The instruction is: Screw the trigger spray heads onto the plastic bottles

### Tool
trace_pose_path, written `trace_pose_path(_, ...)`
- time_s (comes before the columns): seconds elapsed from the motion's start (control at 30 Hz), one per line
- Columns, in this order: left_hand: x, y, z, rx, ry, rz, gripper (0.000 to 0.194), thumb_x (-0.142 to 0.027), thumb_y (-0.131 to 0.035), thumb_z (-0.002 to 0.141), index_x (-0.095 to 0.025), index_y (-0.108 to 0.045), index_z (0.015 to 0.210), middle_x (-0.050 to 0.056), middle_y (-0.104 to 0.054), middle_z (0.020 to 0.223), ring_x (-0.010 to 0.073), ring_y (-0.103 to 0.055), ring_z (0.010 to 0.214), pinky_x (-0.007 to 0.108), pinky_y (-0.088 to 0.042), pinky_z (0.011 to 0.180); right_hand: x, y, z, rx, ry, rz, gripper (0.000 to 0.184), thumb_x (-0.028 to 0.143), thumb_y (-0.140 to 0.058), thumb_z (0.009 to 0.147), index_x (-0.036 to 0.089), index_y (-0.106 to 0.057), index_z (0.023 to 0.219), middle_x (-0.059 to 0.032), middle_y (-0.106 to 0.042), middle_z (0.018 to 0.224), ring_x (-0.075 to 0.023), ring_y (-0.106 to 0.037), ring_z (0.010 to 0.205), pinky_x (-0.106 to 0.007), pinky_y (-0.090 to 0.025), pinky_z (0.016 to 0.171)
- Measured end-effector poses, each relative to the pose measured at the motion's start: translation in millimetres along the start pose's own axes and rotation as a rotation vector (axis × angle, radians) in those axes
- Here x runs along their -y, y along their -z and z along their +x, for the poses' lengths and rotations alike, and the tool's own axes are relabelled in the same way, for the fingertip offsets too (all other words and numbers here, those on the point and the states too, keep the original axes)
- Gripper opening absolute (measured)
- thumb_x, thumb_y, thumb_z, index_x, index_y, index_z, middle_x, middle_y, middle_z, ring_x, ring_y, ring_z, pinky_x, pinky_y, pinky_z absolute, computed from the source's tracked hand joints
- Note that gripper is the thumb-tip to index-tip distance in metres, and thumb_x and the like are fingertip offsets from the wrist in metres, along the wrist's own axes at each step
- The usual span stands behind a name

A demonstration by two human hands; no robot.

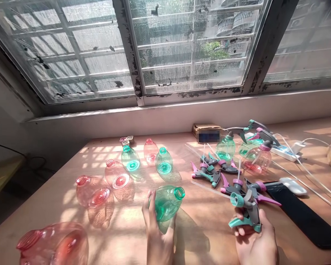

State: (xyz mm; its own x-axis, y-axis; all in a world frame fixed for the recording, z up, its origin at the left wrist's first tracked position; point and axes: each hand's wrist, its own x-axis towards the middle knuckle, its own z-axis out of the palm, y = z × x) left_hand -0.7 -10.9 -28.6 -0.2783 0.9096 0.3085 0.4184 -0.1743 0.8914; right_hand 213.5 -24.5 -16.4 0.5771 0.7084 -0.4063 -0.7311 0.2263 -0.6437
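Note:
My left hand [156, 230] is wrapped round a green plastic bottle [168, 201] with an open threaded neck, tilted to the upper right just above the wooden table [204, 228]. My right hand [255, 239] grips a grey and teal trigger sprayer head [246, 211], its teal collar facing left toward the bottle. The two are apart, roughly a hand's width between neck and collar.
Several empty pink and green bottles [118, 176] lie on the left. Loose sprayer heads [215, 171] and assembled spray bottles [244, 149] sit at the right rear. A dark phone-like slab [300, 217], white cables, a power strip [285, 151] and a cardboard box [206, 130] lie near the window sill.

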Motion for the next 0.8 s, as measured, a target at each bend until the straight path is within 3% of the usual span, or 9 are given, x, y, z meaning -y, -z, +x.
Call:
trace_pose_path(0.13,-1.7,0.4,-0.2,-0.048,-0.035,0.044,0.058,-0.024,-0.065,0.101,-0.037,-0.047,0.155,0.010,-0.034,0.168,0.0346,-0.035,0.162,0.054,-0.043,0.126,-1.4,1.2,-0.4,0.030,-0.047,-0.016,0.040,0.055,-0.092,0.064,0.022,-0.074,0.079,0.0020,-0.080,0.072,-0.0073,-0.046,0.040,-0.018,-0.047,0.037)
trace_pose_path(0.23,-0.3,0.1,-0.8,-0.036,-0.070,0.045,0.060,-0.019,-0.063,0.100,-0.039,-0.047,0.155,0.008,-0.033,0.171,0.0325,-0.033,0.163,0.052,-0.043,0.126,-2.9,-0.6,-0.9,-0.012,-0.027,-0.048,0.045,0.056,-0.095,0.059,0.023,-0.078,0.084,0.0032,-0.081,0.074,-0.0100,-0.056,0.046,-0.018,-0.046,0.036)
trace_pose_path(0.33,1.3,-0.3,-2.9,-0.009,-0.119,0.089,0.066,-0.011,-0.059,0.099,-0.041,-0.047,0.157,0.007,-0.030,0.172,0.0322,-0.030,0.165,0.057,-0.039,0.128,-7.0,2.3,0.4,0.012,0.006,-0.116,0.050,0.060,-0.092,0.065,0.023,-0.081,0.096,0.0015,-0.083,0.080,-0.0137,-0.065,0.055,-0.019,-0.052,0.041)
trace_pose_path(0.5,0.7,-2.1,-8.3,0.170,-0.272,0.221,0.075,0.001,-0.045,0.098,-0.045,-0.050,0.157,0.005,-0.028,0.175,0.0315,-0.029,0.164,0.057,-0.039,0.127,-18.0,14.9,-0.6,0.214,0.051,-0.373,0.054,0.071,-0.087,0.074,0.018,-0.078,0.082,-0.0028,-0.075,0.064,-0.0186,-0.066,0.053,-0.025,-0.053,0.044)
trace_pose_path(0.57,-1.0,-1.7,-9.4,0.216,-0.265,0.203,0.074,-0.003,-0.048,0.100,-0.049,-0.045,0.158,0.004,-0.027,0.175,0.0307,-0.029,0.164,0.057,-0.040,0.127,-20.2,14.5,-4.6,0.280,0.083,-0.490,0.056,0.074,-0.082,0.078,0.018,-0.077,0.079,-0.0043,-0.075,0.065,-0.0212,-0.069,0.056,-0.026,-0.054,0.045)
trace_pose_path(0.7,-7.3,2.6,-9.7,0.243,-0.158,0.082,0.062,-0.030,-0.070,0.099,-0.048,-0.049,0.155,0.003,-0.023,0.178,0.0362,-0.027,0.165,0.061,-0.035,0.129,-17.7,6.4,-12.4,0.321,0.145,-0.599,0.058,0.076,-0.074,0.084,0.019,-0.077,0.072,-0.0046,-0.074,0.065,-0.0238,-0.073,0.063,-0.028,-0.059,0.052)
trace_pose_path(0.8,-13.9,5.8,-9.3,0.237,-0.060,0.006,0.045,-0.039,-0.061,0.105,-0.043,-0.057,0.149,0.003,-0.023,0.179,0.0349,-0.025,0.166,0.059,-0.032,0.130,-13.7,1.6,-15.9,0.359,0.165,-0.642,0.056,0.075,-0.074,0.086,0.020,-0.082,0.079,-0.0058,-0.079,0.074,-0.0259,-0.076,0.073,-0.028,-0.061,0.060)
